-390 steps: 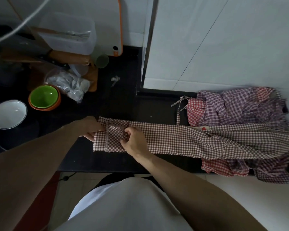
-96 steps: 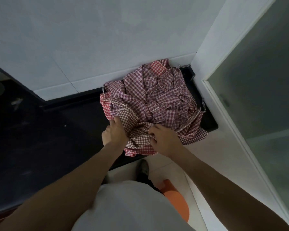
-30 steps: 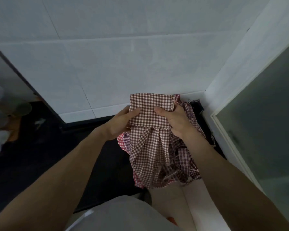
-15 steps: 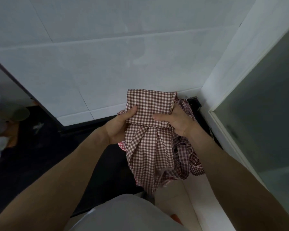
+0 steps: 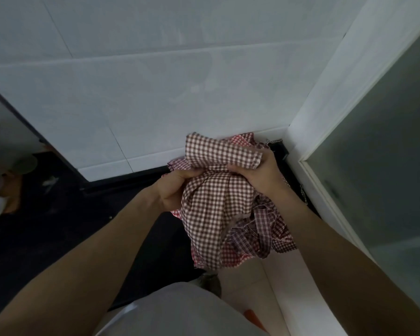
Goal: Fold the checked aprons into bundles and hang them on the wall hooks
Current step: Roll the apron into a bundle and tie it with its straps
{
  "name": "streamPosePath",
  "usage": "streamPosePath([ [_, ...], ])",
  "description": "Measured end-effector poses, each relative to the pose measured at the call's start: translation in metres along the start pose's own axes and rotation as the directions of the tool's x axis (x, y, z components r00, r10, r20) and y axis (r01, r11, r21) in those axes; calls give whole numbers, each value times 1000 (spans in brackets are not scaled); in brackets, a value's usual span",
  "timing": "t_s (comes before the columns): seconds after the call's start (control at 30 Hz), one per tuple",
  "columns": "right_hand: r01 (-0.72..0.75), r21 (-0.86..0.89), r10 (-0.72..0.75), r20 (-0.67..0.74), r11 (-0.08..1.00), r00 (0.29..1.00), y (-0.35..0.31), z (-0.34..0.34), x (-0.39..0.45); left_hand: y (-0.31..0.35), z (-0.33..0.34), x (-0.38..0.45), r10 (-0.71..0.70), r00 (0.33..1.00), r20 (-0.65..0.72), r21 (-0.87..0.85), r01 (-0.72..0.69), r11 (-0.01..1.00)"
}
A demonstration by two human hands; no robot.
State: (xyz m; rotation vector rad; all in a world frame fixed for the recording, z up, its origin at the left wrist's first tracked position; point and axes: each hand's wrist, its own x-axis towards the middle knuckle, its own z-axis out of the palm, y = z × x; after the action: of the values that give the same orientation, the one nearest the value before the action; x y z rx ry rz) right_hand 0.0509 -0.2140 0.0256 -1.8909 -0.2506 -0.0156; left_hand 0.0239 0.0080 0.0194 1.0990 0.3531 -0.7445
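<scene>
Now both hands bunch the brown checked apron (image 5: 218,197): left hand (image 5: 174,190) and right hand (image 5: 260,177) clench it, flat half a second ago; apron pile (image 5: 264,229) behind.

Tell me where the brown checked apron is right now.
Head view, centre-right: the brown checked apron is held up between the left hand and right hand, above the apron pile.

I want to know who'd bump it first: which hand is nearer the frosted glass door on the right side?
Right. The right hand grips the brown checked apron on the side toward the glass door; the left hand grips it on the far side.
</scene>
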Motion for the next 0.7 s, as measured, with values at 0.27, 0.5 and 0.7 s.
streamPosePath([
  [0.27,213,-112,-169,316,971,934,-2,-10,-3,1,-10,-2,32,998,57,-201,-19,979],
  [0.5,8,-44,13,470,999,883,-14,-25,-5,5,-16,-4,95,993,66,-96,-89,991],
  [0.7,-496,554,293,417,669,861,-18,-13,-14,11,-18,-2,89,995,41,-38,-88,995],
])
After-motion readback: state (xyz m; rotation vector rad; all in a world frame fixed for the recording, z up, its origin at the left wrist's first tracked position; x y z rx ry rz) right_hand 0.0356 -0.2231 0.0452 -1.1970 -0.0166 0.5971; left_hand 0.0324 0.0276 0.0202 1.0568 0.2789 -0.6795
